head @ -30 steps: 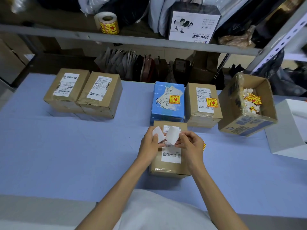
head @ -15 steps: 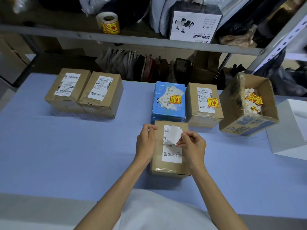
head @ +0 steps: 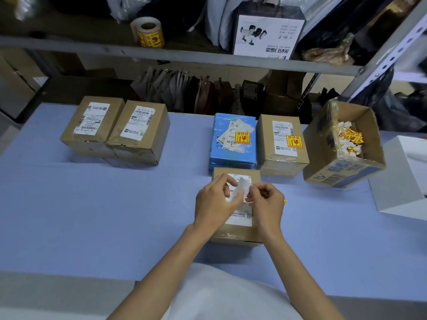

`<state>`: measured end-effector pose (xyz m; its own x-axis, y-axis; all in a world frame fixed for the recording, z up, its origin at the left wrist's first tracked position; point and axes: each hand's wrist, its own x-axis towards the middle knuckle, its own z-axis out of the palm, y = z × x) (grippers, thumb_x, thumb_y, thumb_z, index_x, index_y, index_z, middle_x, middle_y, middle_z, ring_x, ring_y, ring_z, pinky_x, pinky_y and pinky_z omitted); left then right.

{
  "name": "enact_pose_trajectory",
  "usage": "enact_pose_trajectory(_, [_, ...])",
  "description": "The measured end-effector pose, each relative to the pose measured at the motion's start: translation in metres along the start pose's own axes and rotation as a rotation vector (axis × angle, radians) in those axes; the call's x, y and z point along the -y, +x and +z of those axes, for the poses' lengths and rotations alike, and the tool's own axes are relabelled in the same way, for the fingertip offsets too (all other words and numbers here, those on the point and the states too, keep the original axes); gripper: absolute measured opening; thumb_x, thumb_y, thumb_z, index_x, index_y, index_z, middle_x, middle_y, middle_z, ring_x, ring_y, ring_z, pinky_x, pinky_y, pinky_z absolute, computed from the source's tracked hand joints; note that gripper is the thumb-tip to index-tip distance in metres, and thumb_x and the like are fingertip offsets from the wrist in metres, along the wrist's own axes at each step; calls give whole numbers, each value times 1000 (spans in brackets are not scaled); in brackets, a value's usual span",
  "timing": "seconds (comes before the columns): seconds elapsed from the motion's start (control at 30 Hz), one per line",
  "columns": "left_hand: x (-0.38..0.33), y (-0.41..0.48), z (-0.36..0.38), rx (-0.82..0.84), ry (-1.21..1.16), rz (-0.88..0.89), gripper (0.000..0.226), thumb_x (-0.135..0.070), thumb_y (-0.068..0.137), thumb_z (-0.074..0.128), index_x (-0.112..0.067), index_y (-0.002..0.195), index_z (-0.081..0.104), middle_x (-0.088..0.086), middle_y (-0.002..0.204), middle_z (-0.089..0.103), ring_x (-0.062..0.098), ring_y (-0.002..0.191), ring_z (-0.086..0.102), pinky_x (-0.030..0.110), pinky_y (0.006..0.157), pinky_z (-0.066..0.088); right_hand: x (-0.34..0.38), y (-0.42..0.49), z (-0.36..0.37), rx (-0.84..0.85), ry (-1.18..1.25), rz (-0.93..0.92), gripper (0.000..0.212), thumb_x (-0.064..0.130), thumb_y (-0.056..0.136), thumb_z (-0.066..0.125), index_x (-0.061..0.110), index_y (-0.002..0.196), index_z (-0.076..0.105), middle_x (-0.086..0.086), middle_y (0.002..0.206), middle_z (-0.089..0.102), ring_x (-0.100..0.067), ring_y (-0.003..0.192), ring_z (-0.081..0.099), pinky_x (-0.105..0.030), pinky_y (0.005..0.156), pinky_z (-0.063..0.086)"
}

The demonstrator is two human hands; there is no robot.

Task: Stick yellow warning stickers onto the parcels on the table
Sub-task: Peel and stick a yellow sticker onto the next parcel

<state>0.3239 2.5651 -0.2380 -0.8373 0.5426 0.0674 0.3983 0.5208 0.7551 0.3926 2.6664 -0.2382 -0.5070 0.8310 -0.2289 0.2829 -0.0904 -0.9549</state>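
- Head view: left hand (head: 216,203) and right hand (head: 265,203) are close together over the near brown parcel (head: 235,234). Both pinch 1 white paper slip (head: 242,187) between thumb and fingertips.
- The slip is held just above that parcel's shipping label (head: 240,219), with its blank white side up.
- A yellow sliver (head: 285,201) shows at the right hand's outer edge; can't tell what it is.
- The near parcel sits on the blue table (head: 92,204), just in front of the blue parcel (head: 233,155).
- The blue parcel carries 1 yellow warning sticker (head: 242,137). The right brown parcel (head: 284,158) beside it carries 1 more (head: 294,141).
- 2 left brown parcels (head: 115,139) sit side by side, far left, each with a white label.
- A tilted open carton (head: 342,169) at far right holds sticker scraps (head: 350,139).
- A sticker roll (head: 147,32) stands on the shelf (head: 69,46).
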Motion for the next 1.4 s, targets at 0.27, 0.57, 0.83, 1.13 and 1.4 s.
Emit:
enact_pose_trajectory(0.27, [1,-2,10,63,124,110,17,-30,85,65,-23,97,56,-9,94,61,9,83,60,25,69,49,0,-5,6,47,1,-30,18,2,86,60,13,73,63,-9,71,66,-20,69,65,-32,67,56])
enact_pose_trajectory(0.57, [6,3,4,-15,-106,-196,8,-22,87,64,-21,94,63,-10,88,66,7,79,59,11,61,42,-1,-5,3,129,45,-33,20,5,93,53,17,86,67,-1,84,70,-16,74,67,-30,69,55])
enact_pose_trajectory(0.83, [14,1,5,112,-530,-459,7,-20,86,68,-15,85,64,-4,84,68,6,78,62,6,59,45,-5,3,-14,184,-44,-29,4,2,86,65,5,88,68,-4,78,68,-13,66,61,-21,57,52])
enact_pose_trajectory(1.13, [12,-14,19,132,-433,-512,5,-25,83,72,-21,83,71,-6,90,70,10,86,65,16,68,45,-22,-3,-35,155,-56,12,11,0,83,68,10,81,68,-4,77,70,-17,70,67,-28,63,58])
enact_pose_trajectory(1.4, [0,-9,17,141,-270,-381,11,-24,85,70,-15,90,71,-5,91,67,4,77,60,6,60,40,-18,2,-45,172,-84,20,8,-2,82,69,-1,90,67,-6,75,68,-3,58,63,-15,55,52])
